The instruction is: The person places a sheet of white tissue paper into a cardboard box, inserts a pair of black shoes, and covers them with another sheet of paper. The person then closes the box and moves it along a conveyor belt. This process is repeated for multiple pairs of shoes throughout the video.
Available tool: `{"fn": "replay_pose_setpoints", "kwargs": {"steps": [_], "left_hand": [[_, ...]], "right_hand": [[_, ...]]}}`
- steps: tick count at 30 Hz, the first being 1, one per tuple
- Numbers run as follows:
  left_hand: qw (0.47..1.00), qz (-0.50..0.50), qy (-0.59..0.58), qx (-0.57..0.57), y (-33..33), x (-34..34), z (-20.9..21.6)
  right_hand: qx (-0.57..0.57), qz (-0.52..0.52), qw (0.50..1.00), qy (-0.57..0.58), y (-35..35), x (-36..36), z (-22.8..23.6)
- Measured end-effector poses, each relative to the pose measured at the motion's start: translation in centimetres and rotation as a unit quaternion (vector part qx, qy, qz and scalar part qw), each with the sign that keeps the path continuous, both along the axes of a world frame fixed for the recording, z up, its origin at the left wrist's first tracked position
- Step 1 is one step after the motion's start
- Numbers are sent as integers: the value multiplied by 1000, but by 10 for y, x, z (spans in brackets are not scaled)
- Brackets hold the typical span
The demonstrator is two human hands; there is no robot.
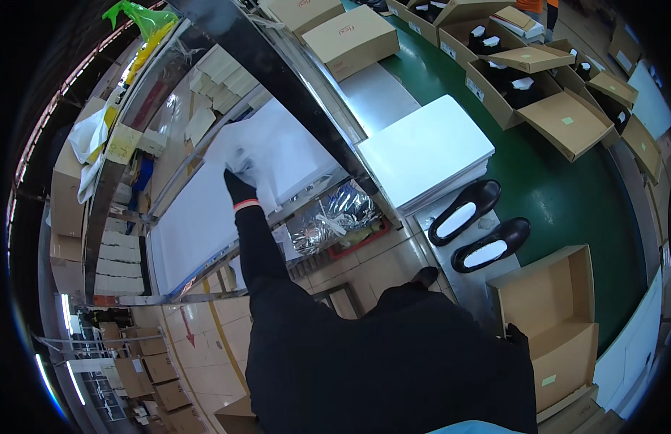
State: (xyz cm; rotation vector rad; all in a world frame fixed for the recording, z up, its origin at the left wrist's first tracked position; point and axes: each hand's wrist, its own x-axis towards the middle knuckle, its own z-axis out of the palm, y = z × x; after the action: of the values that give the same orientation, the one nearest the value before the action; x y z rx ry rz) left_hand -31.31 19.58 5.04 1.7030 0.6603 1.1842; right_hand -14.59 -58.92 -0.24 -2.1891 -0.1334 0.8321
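My left hand [239, 186], in a black glove with a reddish band at the wrist, reaches out over a stack of white paper [299, 155] on the rack shelf at the left. It grips a thin, crumpled sheet of white paper [252, 148] that is lifted and blurred; the fingertips are smeared. At the lower right, my right hand [518, 337], also dark-gloved, closes on the side edge of an open brown shoe box [556, 289]; its fingers are partly hidden. A pair of black shoes [484, 228] with white insoles lies beyond the box.
A tall stack of white sheets [426, 148] stands on the bench edge past the shoes. Several open boxes with shoes [516, 79] line the far side of the green belt [560, 188]. A dark metal post [285, 83] slants between rack and bench. Shut cartons [350, 40] sit farther off.
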Motion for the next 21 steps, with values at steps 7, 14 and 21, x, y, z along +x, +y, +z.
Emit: {"fn": "replay_pose_setpoints", "kwargs": {"steps": [7, 14, 21], "left_hand": [[762, -519, -111, -372, -165, 77, 55], [549, -814, 82, -170, -460, 212, 14], [600, -778, 161, -92, -452, 232, 106]], "right_hand": [[269, -77, 959, 52, -28, 47, 10], [240, -56, 969, 8, 84, 75, 83], [102, -379, 869, -302, -123, 86, 51]]}}
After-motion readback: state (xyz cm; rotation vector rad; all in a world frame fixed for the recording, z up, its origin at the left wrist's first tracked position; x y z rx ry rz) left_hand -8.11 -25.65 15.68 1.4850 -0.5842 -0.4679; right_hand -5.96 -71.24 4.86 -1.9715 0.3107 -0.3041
